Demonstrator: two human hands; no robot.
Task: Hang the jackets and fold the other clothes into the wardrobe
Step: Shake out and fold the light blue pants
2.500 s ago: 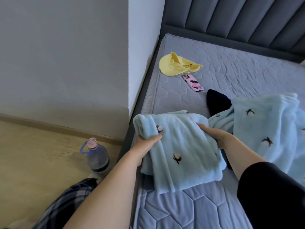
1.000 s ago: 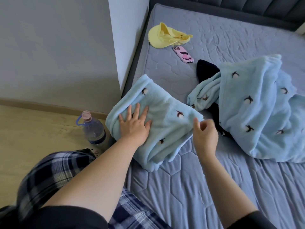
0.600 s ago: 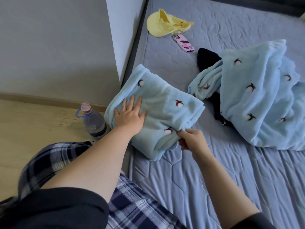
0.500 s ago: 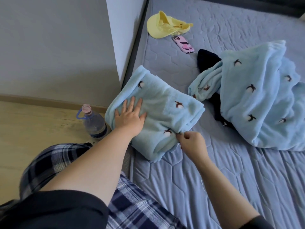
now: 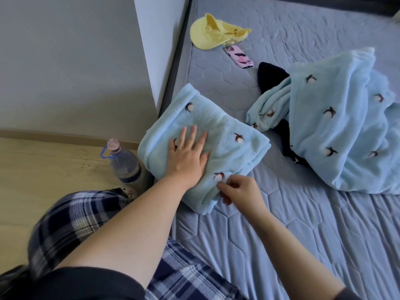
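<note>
Left hand presses flat on the folded fleece. Right hand pinches its near edge on the bed.

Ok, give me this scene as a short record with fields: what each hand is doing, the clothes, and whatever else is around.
left hand: flat, pressing the folded blue garment
right hand: pinching that garment's near edge
unfolded: matching blue garment heaped over dark clothing
surface: mattress
also on mattress: yellow cap, pink phone
floor: water bottle
</note>
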